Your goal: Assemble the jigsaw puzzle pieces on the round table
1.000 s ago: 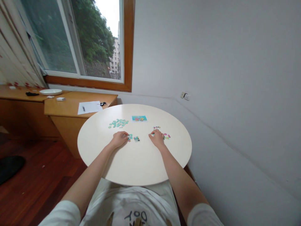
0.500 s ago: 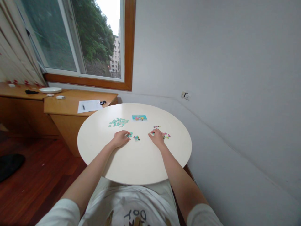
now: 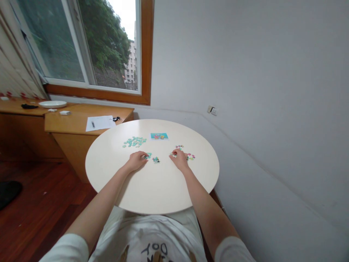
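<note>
My left hand (image 3: 137, 160) rests on the round table with fingers curled and thumb and forefinger at the edge of some teal jigsaw puzzle pieces (image 3: 148, 155). Just right of them lies a small joined patch of puzzle (image 3: 156, 160) with darker colours. My right hand (image 3: 180, 159) bends over the table, its thumb and fingertips closed on a small puzzle piece (image 3: 171, 154), mostly covered by the fingers. Multicoloured pieces (image 3: 191, 157) lie beside that hand, and a few more (image 3: 179, 147) lie beyond it. A heap of teal pieces (image 3: 135, 142) sits farther back on the left.
A blue picture card (image 3: 159, 136) with cartoon figures lies at the back of the white round table (image 3: 152, 189). On the wooden desk (image 3: 73, 122) at left are a paper sheet (image 3: 99, 123), dark keys (image 3: 116, 119) and a white plate (image 3: 52, 104). A wall stands at right.
The whole view has shifted slightly, so everything appears a little farther left. My right hand's fingers have moved slightly over the pieces; the left hand stays by the teal pieces.
</note>
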Motion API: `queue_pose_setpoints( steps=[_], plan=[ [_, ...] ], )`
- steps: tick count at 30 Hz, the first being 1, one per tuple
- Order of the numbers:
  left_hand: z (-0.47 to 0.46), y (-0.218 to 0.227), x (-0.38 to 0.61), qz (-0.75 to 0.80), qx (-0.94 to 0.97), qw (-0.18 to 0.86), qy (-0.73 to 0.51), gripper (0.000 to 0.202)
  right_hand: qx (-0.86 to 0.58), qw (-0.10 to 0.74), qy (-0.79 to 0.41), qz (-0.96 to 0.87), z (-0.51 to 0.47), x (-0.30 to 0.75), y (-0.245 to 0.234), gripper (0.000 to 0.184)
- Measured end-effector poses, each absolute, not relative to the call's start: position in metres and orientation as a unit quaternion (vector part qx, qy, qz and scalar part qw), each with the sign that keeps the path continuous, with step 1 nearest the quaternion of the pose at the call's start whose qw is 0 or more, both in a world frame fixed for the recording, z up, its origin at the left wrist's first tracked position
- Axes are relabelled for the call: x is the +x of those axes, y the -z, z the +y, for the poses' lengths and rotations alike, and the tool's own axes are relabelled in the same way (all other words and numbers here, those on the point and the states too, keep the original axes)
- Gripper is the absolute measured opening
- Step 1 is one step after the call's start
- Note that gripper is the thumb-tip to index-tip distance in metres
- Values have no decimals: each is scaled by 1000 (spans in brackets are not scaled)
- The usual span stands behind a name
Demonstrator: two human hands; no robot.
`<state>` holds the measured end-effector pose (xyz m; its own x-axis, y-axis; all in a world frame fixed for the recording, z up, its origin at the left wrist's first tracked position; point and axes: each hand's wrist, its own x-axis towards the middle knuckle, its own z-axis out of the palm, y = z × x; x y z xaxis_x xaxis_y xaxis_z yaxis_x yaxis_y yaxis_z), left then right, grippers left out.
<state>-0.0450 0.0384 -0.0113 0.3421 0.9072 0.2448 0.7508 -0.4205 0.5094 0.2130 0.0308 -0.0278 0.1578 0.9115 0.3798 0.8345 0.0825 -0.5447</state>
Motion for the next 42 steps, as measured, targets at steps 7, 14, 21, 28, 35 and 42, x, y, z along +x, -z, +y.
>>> queue_pose_setpoints(
  steps=[7, 14, 21, 28, 35, 42],
  plan=[
    [39, 12, -45, 514, 803, 157, -258, 28, -653, 375, -94, -651, 27, 212, 27, 11],
    [42, 16, -46, 515, 802, 154, -260, 27, -650, 385, -112, -646, 26, 213, 26, 10],
    [40, 13, -45, 514, 803, 158, -258, 26, -637, 420, -104, -638, 30, 216, 28, 3],
    [39, 13, -46, 514, 802, 160, -259, 26, -603, 541, -207, -549, 42, 221, 38, 4],
    [40, 15, -46, 517, 800, 158, -260, 27, -585, 610, -183, -502, 40, 230, 39, 23],
    [41, 14, -46, 511, 805, 155, -260, 25, -572, 627, -172, -500, 38, 231, 38, 19]
  ],
)
